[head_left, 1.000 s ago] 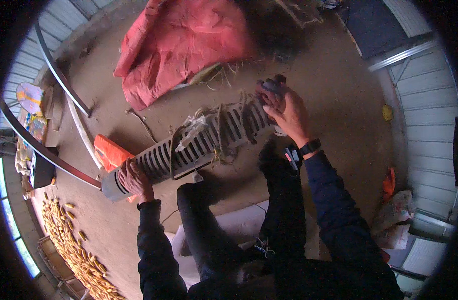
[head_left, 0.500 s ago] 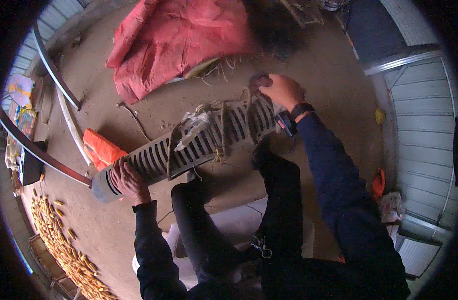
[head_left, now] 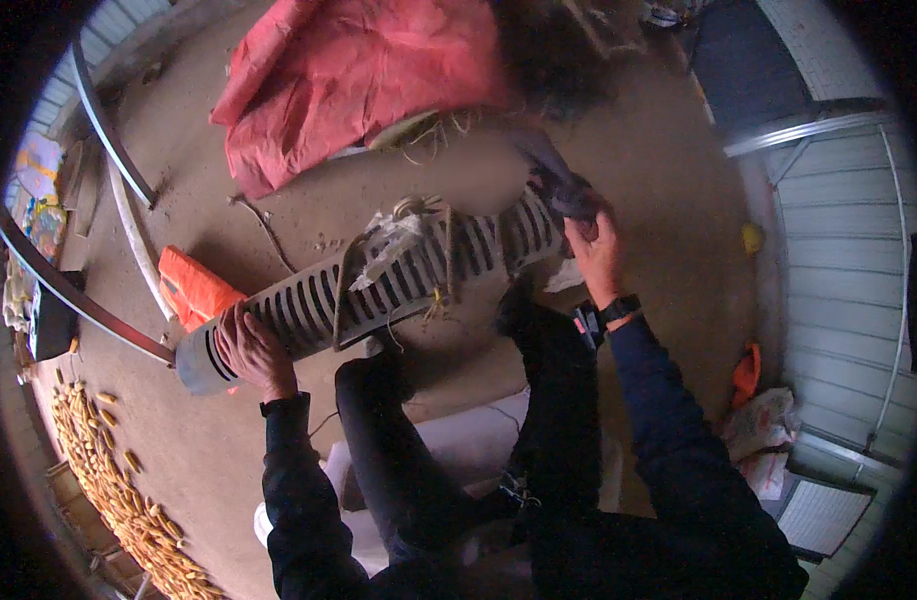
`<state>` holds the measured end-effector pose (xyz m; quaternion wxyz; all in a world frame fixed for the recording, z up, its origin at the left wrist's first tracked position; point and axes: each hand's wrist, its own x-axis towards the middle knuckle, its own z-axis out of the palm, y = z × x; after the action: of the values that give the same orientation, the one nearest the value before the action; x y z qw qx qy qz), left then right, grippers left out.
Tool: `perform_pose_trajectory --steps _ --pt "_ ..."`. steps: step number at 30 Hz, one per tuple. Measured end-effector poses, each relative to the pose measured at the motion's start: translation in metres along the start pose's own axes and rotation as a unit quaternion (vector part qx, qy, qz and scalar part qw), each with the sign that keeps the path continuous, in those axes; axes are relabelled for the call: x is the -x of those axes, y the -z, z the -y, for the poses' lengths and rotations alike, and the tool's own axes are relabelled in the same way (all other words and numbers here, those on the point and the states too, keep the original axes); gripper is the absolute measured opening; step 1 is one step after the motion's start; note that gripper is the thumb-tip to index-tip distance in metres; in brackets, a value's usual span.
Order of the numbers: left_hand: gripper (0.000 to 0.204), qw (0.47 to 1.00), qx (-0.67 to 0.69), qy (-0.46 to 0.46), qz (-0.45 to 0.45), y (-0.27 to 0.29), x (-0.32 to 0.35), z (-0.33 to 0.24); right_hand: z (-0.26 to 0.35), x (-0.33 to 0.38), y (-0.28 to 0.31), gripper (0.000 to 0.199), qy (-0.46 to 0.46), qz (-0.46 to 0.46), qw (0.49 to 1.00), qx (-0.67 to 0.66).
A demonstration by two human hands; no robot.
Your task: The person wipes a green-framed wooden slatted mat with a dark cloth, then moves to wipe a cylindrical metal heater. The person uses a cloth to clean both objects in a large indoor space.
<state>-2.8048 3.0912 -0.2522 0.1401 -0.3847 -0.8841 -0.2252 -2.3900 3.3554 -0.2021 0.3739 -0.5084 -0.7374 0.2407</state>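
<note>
A long grey slotted tube (head_left: 399, 302) lies slantwise in front of my knees, its right end farther off. Worn rope (head_left: 451, 250) loops around it, and a torn strip of clear plastic (head_left: 384, 255) clings to its upper side. My left hand (head_left: 253, 352) grips the tube near its plain left end, fingers curled over the top. At the other end, my right hand (head_left: 599, 245) is closed on a dark cloth (head_left: 571, 197), which blurs with motion. The cloth hangs over or just beside the tube's rim; I cannot tell whether it touches.
Beyond the tube lies a red sheet (head_left: 354, 90). An orange bag (head_left: 197, 288) sits behind its left end. Corn cobs (head_left: 129, 500) are heaped at lower left, near curved metal strips (head_left: 89, 315). A corrugated wall (head_left: 844, 250) runs along the right.
My right hand has come nearer and slightly right with the dark cloth, uncovering the tube's right end. My left hand keeps its hold; the view has shifted a little.
</note>
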Motion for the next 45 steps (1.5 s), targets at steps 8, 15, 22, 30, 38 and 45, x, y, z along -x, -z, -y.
perform_pose_trajectory --steps 8,15,22,30,38,45 --pt "0.043 1.0 -0.018 0.01 0.023 -0.006 0.003 0.01 0.013 -0.074 -0.025 0.037 -0.009 0.124 0.963 0.239" --pt "0.039 1.0 -0.016 -0.002 0.0 -0.005 0.005 0.01 0.012 -0.131 -0.053 0.041 -0.044 0.298 0.883 0.359" --pt "0.038 1.0 0.001 0.0 -0.009 0.003 0.001 0.005 0.027 -0.109 -0.043 0.034 0.0 0.26 0.93 0.259" --pt "0.038 1.0 0.0 0.005 0.003 -0.002 0.003 0.006 -0.004 0.005 -0.027 0.042 0.022 -0.08 0.994 0.076" --pt "0.039 1.0 -0.017 -0.002 -0.004 -0.006 0.003 0.011 -0.01 0.025 -0.048 0.037 -0.082 -0.162 0.981 -0.072" --pt "0.04 1.0 -0.016 0.0 0.004 -0.007 0.004 0.008 -0.017 0.045 -0.062 0.033 -0.136 -0.278 0.92 -0.242"
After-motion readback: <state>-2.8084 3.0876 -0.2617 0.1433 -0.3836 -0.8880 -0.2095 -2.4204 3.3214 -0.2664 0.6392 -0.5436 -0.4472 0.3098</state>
